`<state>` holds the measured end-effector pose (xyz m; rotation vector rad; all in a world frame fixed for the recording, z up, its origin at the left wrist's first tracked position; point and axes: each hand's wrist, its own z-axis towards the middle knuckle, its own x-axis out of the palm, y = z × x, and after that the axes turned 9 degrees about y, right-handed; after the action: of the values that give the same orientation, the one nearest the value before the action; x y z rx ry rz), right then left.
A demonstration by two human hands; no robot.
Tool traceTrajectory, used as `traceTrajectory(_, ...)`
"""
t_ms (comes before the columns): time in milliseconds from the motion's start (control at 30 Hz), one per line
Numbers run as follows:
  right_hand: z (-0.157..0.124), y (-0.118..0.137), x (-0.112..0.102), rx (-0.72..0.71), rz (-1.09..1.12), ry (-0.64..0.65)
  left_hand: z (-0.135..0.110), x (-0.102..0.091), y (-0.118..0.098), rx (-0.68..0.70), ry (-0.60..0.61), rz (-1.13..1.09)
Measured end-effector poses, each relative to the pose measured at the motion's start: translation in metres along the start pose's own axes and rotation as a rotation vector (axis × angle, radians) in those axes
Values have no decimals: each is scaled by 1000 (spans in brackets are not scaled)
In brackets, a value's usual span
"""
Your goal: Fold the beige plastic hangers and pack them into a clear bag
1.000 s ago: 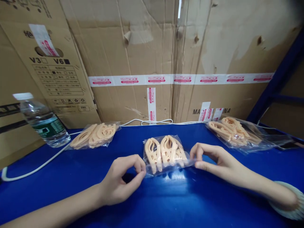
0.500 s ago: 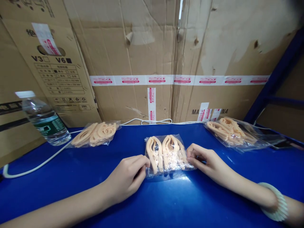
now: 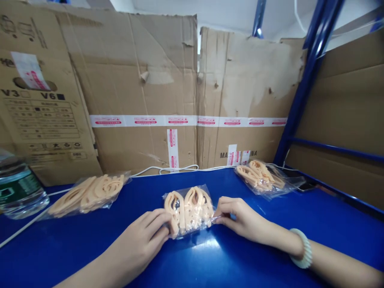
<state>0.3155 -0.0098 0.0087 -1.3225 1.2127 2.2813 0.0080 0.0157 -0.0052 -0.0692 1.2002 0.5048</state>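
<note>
A clear plastic bag of peach-coloured plastic clips (image 3: 188, 210) lies on the blue table (image 3: 210, 264) in front of me. My left hand (image 3: 143, 239) grips the bag's left edge, fingers closed over it. My right hand (image 3: 240, 218) pinches the bag's right edge; a pale bead bracelet (image 3: 301, 248) sits on that wrist.
Another bag of clips (image 3: 87, 193) lies at the left, a third bag of clips (image 3: 261, 177) at the back right. A water bottle (image 3: 18, 188) stands at the far left. A white cable (image 3: 168, 170) runs along the cardboard boxes (image 3: 144, 92) behind. A blue rack post (image 3: 303, 84) rises on the right.
Both hands have closed in on the bag's two edges and hold it. The camera has tilted up and turned right, so the scene sits lower and further left.
</note>
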Motion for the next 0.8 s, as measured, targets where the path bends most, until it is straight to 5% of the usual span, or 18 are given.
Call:
traceTrajectory(200, 0, 11, -25, -46, 82, -280, 19, -20, -1, -123, -54, -271)
traceTrajectory(367, 7, 9, -44, 43, -56, -616, 71, -36, -3, -260, -137, -637)
traceTrajectory(467, 4, 2, -69, 128, -253, -795, 119, -34, -8, -428, -199, -1065)
traceTrajectory(600, -14, -10, -134, 261, -347, -860, 201, -24, -17, -550, -257, -1502)
traceTrajectory(800, -53, -56, -243, 652, -334, -695, 341, -6, -34, -644, -196, -1720)
